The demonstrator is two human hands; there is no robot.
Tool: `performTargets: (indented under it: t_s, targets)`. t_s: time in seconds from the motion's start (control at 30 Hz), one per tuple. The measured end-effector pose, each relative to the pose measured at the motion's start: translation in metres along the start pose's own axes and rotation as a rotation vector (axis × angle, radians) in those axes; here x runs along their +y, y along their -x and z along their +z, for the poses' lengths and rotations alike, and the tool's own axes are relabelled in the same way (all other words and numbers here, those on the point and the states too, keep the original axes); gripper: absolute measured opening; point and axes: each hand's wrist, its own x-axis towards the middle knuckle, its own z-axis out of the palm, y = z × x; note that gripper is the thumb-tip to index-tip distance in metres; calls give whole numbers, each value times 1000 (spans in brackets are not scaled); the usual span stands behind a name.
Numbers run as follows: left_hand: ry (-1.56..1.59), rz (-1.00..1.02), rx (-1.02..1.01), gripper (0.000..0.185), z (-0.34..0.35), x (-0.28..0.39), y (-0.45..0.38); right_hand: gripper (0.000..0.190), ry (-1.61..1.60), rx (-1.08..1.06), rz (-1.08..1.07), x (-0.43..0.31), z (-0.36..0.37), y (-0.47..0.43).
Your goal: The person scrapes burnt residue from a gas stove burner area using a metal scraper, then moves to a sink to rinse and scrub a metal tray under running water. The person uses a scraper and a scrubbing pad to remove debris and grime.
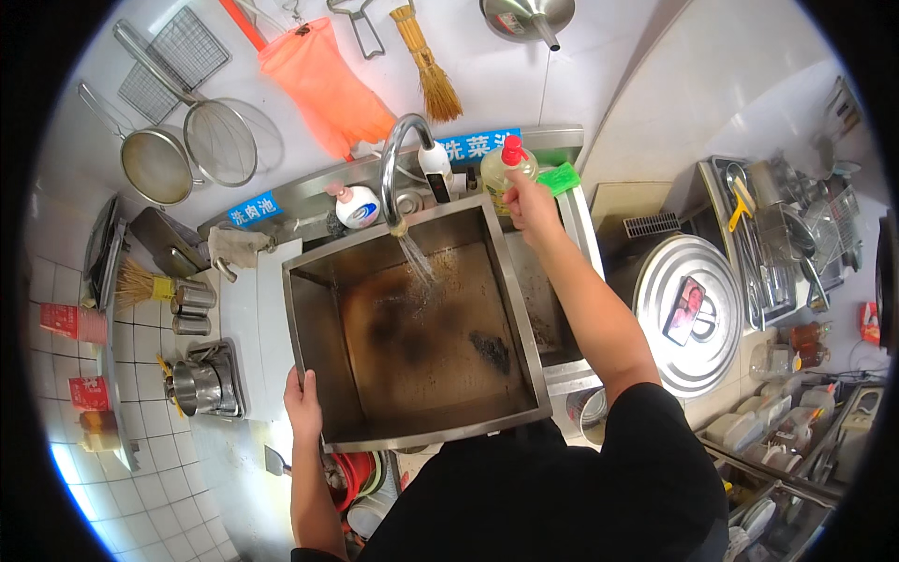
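Note:
A deep rectangular metal pan point(414, 441), its floor scorched brown and black, lies over the sink before me. My left hand point(303, 406) grips its left rim near the front corner. Water runs from the curved chrome faucet point(390, 158) into the pan. On the pan's floor at the right rests a dark scouring pad point(490, 351). My right hand point(530, 207) is at the large pump bottle of yellowish liquid point(497, 172), its fingers just below the red pump head point(513, 149); whether they grip the bottle or only touch it is hidden.
A white pump bottle point(357, 207) stands behind the pan. A green sponge point(559, 179) lies right of the pump bottle. Right of me, a phone point(685, 310) rests on a large round metal lid point(653, 351). Strainers point(156, 166) and an orange glove point(326, 81) hang on the wall.

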Motion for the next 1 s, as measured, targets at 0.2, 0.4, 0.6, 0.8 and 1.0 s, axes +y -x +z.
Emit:
performTargets:
  t_s: [0.2, 0.4, 0.6, 0.8, 1.0]
  targets:
    - [22, 30, 11, 55, 14, -10, -24, 43, -71, -133, 45, 17, -40, -5]
    - [-15, 47, 50, 53, 24, -6, -39, 53, 52, -125, 38, 28, -50, -46]
    - [-26, 18, 53, 57, 24, 12, -38, 49, -106, -236, 116, 29, -39, -70]
    - [-57, 9, 64, 61, 26, -1, -42, 39, -397, -296, 384, 7, -37, -62]
    - [-78, 45, 91, 63, 26, -1, -40, 32, -650, -274, 458, -12, 3, -41]
